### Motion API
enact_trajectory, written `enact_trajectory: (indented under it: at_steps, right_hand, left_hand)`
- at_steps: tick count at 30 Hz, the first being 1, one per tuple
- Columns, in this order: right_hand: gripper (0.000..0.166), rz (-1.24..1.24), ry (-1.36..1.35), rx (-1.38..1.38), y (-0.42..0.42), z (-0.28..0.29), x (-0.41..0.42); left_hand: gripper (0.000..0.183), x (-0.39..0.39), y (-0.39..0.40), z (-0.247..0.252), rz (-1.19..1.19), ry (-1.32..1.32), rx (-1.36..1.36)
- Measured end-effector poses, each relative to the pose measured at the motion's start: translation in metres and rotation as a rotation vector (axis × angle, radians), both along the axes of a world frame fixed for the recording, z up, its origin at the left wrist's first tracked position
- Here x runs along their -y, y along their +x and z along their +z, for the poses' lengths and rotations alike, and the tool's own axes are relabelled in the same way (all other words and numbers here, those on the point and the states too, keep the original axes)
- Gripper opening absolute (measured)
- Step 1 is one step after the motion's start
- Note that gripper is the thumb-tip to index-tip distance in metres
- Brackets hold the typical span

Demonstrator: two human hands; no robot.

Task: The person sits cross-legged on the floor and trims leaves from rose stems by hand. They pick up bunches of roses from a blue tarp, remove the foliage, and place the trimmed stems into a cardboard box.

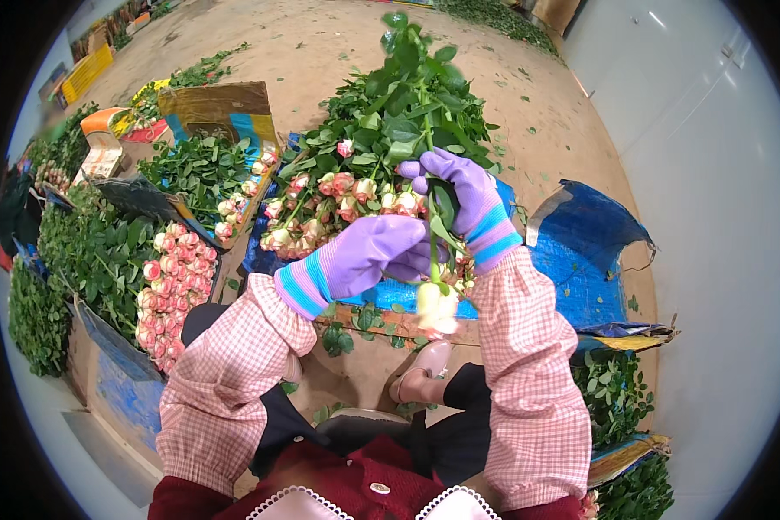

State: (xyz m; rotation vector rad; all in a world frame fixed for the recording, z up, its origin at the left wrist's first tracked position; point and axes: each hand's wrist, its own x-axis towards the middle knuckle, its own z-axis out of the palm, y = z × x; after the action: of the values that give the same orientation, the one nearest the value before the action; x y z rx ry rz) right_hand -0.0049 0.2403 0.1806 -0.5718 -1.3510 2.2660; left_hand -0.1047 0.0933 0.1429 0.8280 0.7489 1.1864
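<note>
A single cream-and-pink rose hangs head down in front of me, its leafy stem running up and away. My right hand, in a purple rubber glove with a striped cuff, has its fingers closed round the stem at mid-length. My left hand, gloved the same way, is lower, close to the bloom. Its lower fingers pass behind the stem, and its thumb lies just left of it; whether they grip is unclear. Beneath both hands lies a pile of pink-edged roses on a blue sheet.
At left, a packed bundle of pink roses lies by a cardboard divider. Behind it more roses rest against a cardboard flap. A blue-lined flap and foliage are at right, beside a pale wall. Leaves litter the floor.
</note>
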Motion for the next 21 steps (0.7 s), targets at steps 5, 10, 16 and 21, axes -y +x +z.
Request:
enact_trajectory:
  at_steps: [5, 10, 16, 21]
  right_hand:
    - [0.022, -0.016, -0.113, 0.027, -0.011, -0.018, -0.002]
    - [0.027, 0.037, -0.152, 0.055, -0.020, -0.031, -0.004]
    - [0.035, 0.207, 0.091, 0.116, -0.013, -0.052, -0.014]
    - [0.037, 0.277, 0.568, 0.218, -0.009, -0.105, -0.011]
  left_hand:
    - [0.039, 0.000, -0.001, 0.001, -0.013, 0.044, 0.083]
    - [0.031, 0.000, -0.006, -0.006, 0.060, -0.024, 0.135]
    - [0.021, 0.006, 0.011, -0.023, 0.177, -0.183, -0.168]
    - [0.025, 0.022, 0.031, -0.088, 0.263, -0.286, -0.290]
